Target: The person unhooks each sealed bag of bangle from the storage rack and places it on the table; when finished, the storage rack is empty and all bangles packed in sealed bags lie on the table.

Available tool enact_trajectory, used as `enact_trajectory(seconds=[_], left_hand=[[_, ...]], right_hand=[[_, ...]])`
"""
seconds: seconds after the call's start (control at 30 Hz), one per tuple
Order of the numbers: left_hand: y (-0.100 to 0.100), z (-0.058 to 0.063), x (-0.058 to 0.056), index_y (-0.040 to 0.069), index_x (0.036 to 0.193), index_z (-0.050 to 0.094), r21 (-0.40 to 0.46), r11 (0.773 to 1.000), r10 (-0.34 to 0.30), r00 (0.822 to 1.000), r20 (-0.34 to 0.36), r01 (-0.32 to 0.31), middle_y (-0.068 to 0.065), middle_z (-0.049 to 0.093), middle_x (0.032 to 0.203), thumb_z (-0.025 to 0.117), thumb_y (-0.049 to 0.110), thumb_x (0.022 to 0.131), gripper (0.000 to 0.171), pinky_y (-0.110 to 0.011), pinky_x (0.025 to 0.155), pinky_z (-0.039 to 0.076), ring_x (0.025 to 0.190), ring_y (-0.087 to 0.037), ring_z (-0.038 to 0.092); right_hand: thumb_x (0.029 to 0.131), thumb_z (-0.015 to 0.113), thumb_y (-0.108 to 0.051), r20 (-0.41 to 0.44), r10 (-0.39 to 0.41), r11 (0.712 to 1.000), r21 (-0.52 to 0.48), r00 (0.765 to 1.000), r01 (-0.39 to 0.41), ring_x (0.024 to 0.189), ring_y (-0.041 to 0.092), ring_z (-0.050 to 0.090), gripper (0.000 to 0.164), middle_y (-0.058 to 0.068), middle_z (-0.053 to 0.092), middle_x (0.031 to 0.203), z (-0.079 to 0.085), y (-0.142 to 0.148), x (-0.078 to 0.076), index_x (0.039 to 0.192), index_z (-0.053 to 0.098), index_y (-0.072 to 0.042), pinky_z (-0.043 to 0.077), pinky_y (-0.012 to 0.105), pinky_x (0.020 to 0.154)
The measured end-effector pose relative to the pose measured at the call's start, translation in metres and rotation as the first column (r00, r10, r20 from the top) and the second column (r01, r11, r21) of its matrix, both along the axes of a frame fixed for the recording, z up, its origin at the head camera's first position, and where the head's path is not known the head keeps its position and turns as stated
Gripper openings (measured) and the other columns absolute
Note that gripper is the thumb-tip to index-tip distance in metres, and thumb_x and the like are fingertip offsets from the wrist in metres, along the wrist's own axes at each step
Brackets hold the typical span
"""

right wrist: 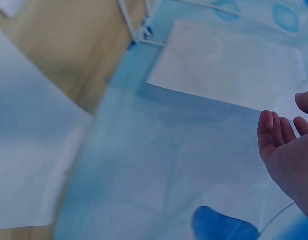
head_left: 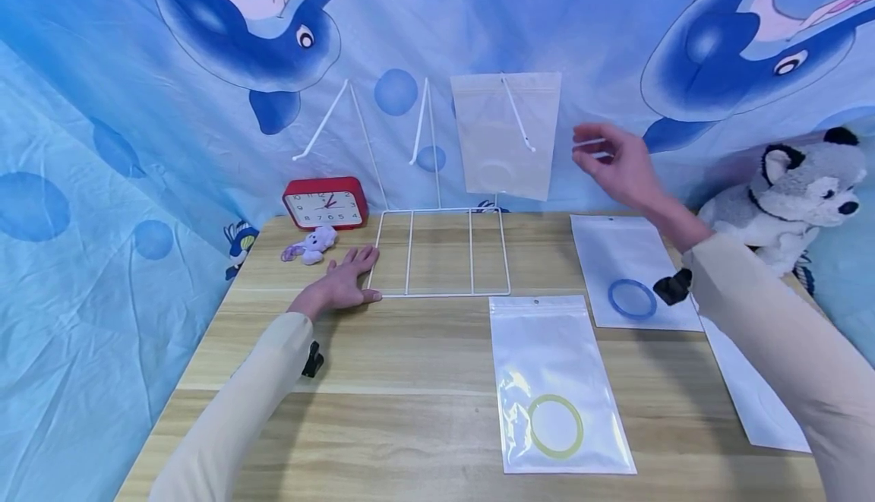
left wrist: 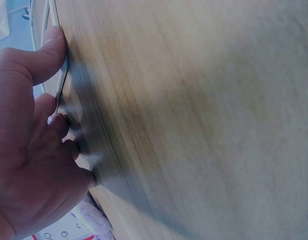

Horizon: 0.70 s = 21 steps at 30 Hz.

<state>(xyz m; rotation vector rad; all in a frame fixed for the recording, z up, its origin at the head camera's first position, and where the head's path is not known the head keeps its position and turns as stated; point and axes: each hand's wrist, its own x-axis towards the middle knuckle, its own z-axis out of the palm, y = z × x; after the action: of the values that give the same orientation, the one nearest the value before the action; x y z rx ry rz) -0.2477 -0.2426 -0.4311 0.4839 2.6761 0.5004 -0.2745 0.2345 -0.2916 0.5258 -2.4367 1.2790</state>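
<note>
My left hand (head_left: 342, 282) rests at the front left corner of the base of a white wire display rack (head_left: 444, 295), its fingers spread. In the left wrist view, the thumb (left wrist: 49, 57) touches the wire and the fingertips meet the tabletop. A zip bag (head_left: 488, 141) hangs from the rack's rightmost hook, with a faint round outline near its bottom. To the right of that bag, my right hand (head_left: 622, 168) is raised in the air, fingers loosely bent and holding nothing. In the right wrist view, the hand (right wrist: 291, 160) appears near the hanging bag's edge.
On the wooden table (head_left: 383, 441) lie a zip bag (head_left: 547, 346) with a yellow ring, another bag (head_left: 604, 247) with a blue ring, and a third bag (head_left: 748, 388) partly under my right arm. A red clock (head_left: 324, 202), small plush toy (head_left: 316, 244) and husky plush (head_left: 786, 191) flank the rack.
</note>
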Motion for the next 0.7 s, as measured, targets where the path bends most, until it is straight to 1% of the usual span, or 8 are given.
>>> enact_trajectory(seconds=[0.1,0.23,0.33,0.43,0.53,0.6,0.7], left_hand=[[0.000,0.001,0.001,0.008,0.160,0.012,-0.001,1.000,0.000,1.000,0.002,0.000,-0.016,0.003,0.166,0.068,0.034,0.094,0.091,-0.066,0.113,-0.007,0.149,-0.041,-0.005],[0.000,0.002,0.002,0.008,0.160,0.013,-0.001,1.000,0.000,1.000,0.001,0.000,-0.016,0.004,0.166,0.068,0.034,0.094,0.090,-0.067,0.113,-0.007,0.149,-0.042,-0.005],[0.000,0.002,0.001,0.009,0.161,0.013,-0.007,1.000,0.003,1.000,0.001,-0.003,-0.015,0.004,0.167,0.067,0.035,0.094,0.090,-0.067,0.113,-0.007,0.150,-0.042,-0.005],[-0.001,0.002,0.000,0.010,0.161,0.013,-0.013,1.000,0.008,1.000,0.002,-0.008,-0.014,0.004,0.167,0.067,0.036,0.095,0.089,-0.066,0.113,-0.007,0.150,-0.041,-0.005],[-0.001,0.001,-0.001,0.010,0.161,0.013,-0.019,1.000,0.010,1.000,0.002,-0.010,-0.013,0.003,0.167,0.067,0.035,0.095,0.089,-0.065,0.114,-0.007,0.150,-0.040,-0.005],[-0.002,0.001,0.000,0.011,0.161,0.013,-0.025,1.000,0.010,1.000,0.005,-0.010,-0.012,0.003,0.167,0.067,0.035,0.095,0.089,-0.065,0.114,-0.007,0.150,-0.039,-0.005],[-0.002,0.002,0.001,0.011,0.161,0.012,-0.026,1.000,0.008,1.000,0.012,-0.008,-0.012,0.002,0.167,0.066,0.035,0.095,0.088,-0.065,0.114,-0.007,0.150,-0.038,-0.005]], right_hand=[[0.100,0.063,-0.016,0.021,-0.043,0.999,-0.017,0.999,0.043,0.112,0.023,0.061,0.043,0.019,0.060,0.130,0.016,-0.004,-0.010,0.140,0.056,-0.003,0.050,0.027,0.093],[0.100,0.062,-0.018,0.025,-0.083,0.996,-0.021,0.996,0.083,0.116,0.027,0.059,0.044,0.017,0.060,0.132,0.032,-0.011,-0.022,0.141,0.055,-0.005,0.050,0.031,0.096],[0.100,0.061,-0.017,0.032,-0.098,0.995,-0.007,0.995,0.098,0.118,0.031,0.057,0.045,0.018,0.060,0.132,0.042,-0.017,-0.028,0.142,0.054,-0.005,0.050,0.032,0.096],[0.101,0.059,-0.019,0.064,-0.113,0.994,0.010,0.992,0.113,0.121,0.032,0.056,0.047,0.017,0.058,0.136,0.049,-0.022,-0.032,0.145,0.051,-0.007,0.050,0.034,0.098],[0.101,0.059,-0.019,0.081,-0.124,0.992,0.007,0.989,0.124,0.122,0.032,0.056,0.048,0.017,0.057,0.137,0.052,-0.026,-0.037,0.147,0.050,-0.008,0.049,0.034,0.099],[0.100,0.059,-0.018,0.076,-0.128,0.992,-0.002,0.989,0.129,0.122,0.031,0.057,0.048,0.017,0.057,0.137,0.053,-0.029,-0.040,0.147,0.050,-0.008,0.049,0.033,0.100],[0.098,0.061,-0.016,0.051,-0.140,0.989,-0.028,0.989,0.142,0.116,0.028,0.060,0.046,0.017,0.060,0.130,0.054,-0.032,-0.045,0.143,0.053,-0.005,0.050,0.031,0.098]])
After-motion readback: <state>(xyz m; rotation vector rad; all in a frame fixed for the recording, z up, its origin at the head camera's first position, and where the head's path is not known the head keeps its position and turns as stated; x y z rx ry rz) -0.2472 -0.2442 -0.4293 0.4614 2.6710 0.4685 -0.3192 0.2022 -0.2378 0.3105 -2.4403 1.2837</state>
